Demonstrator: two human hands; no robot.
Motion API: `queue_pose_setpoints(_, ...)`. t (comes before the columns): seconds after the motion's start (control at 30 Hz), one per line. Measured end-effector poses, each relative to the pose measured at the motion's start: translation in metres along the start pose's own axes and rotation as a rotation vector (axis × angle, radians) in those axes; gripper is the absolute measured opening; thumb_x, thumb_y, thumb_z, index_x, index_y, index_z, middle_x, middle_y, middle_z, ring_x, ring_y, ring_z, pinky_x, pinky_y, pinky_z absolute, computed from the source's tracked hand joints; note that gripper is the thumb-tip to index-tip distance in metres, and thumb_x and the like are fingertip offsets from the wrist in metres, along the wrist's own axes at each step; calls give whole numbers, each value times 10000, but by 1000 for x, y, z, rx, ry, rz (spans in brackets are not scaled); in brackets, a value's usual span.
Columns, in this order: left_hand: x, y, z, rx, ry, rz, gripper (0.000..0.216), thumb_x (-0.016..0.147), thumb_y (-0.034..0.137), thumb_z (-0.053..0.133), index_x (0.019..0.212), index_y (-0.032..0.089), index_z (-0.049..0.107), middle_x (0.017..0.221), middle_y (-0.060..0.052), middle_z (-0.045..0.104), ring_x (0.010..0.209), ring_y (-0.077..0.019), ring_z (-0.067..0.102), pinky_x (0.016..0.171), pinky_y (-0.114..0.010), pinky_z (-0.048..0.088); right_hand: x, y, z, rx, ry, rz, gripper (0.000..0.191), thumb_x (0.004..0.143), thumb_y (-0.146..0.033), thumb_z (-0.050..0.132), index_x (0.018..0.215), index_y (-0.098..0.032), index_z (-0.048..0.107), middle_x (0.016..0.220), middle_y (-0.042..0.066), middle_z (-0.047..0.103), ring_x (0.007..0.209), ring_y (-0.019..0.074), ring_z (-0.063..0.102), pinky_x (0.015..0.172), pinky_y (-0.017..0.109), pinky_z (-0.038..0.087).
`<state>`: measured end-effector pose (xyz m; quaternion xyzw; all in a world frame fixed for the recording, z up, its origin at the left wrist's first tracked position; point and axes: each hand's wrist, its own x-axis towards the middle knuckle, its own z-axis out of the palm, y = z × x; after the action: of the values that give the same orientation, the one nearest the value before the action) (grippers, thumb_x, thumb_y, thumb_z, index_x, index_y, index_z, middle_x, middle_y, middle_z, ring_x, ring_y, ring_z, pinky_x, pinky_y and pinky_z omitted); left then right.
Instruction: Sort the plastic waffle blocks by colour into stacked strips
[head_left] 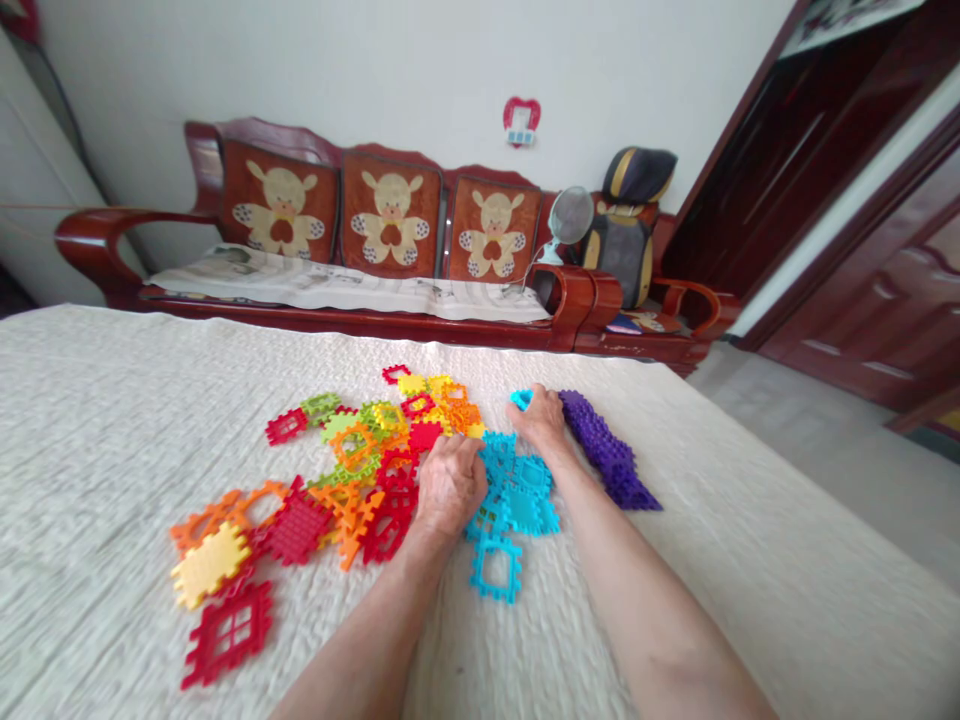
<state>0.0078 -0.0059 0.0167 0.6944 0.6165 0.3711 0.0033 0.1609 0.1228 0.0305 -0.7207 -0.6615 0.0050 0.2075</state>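
Note:
My right hand [543,418] grips a light-blue interlocking plastic tile [520,398] at the far end of the blue pieces. My left hand [452,484] is closed, knuckles up, between the red tiles [391,522] and the pile of light-blue tiles [534,508]; its fingertips are hidden, so what they hold does not show. One light-blue square frame [496,570] lies nearest me. To the right of my right hand runs a stack of purple tiles [604,448]. Orange tiles [350,512], green tiles [324,408] and yellow tiles [412,384] lie mixed to the left.
A cream quilted cloth [97,480] covers the table. At the near left, a yellow tile [212,565] and a red window tile [229,633] lie flat. Beyond the table stand a wooden sofa [315,310] with cushions, a small fan [570,215] and an armchair [705,310].

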Motion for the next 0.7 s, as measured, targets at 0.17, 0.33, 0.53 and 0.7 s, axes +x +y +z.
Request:
queue_pose_setpoints(0.17,0,0,1,7,4,11,281,868,142,424,925,218,688,825,-27,666,847,-186,576,738,-272,439,-1,0,-1,27,-14,12,525,793,-422,551,1211,-106,513,1159,181,551,1117,303,504,950,374,388)
queue_pose_setpoints(0.33,0,-1,1,2,10,16,276,862,136,434,932,216,688,823,-30,668,843,-182,577,748,-270,439,-3,0,-7,123,83,-59,631,761,-443,587,1268,-82,478,1229,195,502,1163,313,467,993,395,364)
queue_pose_setpoints(0.53,0,-2,1,-7,-1,8,275,866,154,434,935,208,695,845,-37,676,863,-185,581,740,-270,439,-37,14,-20,413,173,-368,253,800,-298,536,1004,-171,616,1015,96,630,997,224,572,933,352,433)
queue_pose_setpoints(0.7,0,-3,2,-7,4,7,274,861,155,443,941,209,700,844,-43,676,858,-189,581,723,-272,431,-83,32,-25,546,73,-487,196,809,-278,552,982,-205,610,996,66,642,949,210,603,871,351,479)
